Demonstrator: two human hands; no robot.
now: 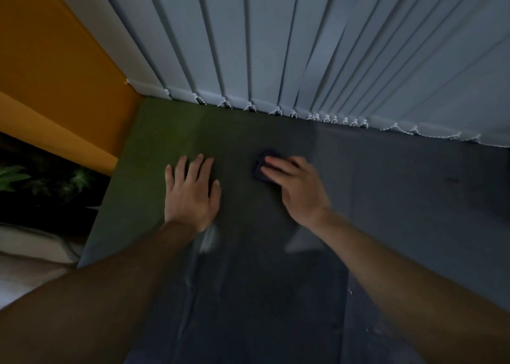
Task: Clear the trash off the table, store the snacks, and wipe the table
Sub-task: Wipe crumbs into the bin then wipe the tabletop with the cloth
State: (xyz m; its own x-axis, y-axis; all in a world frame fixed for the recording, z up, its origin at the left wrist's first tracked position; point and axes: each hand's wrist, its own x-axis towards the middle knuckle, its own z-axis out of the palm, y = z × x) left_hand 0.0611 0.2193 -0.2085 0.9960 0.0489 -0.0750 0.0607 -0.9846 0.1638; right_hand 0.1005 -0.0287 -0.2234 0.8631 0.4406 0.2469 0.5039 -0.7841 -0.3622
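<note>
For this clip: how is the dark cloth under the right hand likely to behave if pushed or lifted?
The dark cloth looks crumpled and soft, so lifted it would probably flop and weigh little. Pressed by the right hand, it should slide along the smooth table but may bunch up.

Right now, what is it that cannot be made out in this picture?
Cloth: head view, mostly hidden under the right hand; its shape is unclear.
Table: head view, near and right parts cut off by the frame edges.
Plant: head view, cut by the left edge, dark and blurred.
</note>
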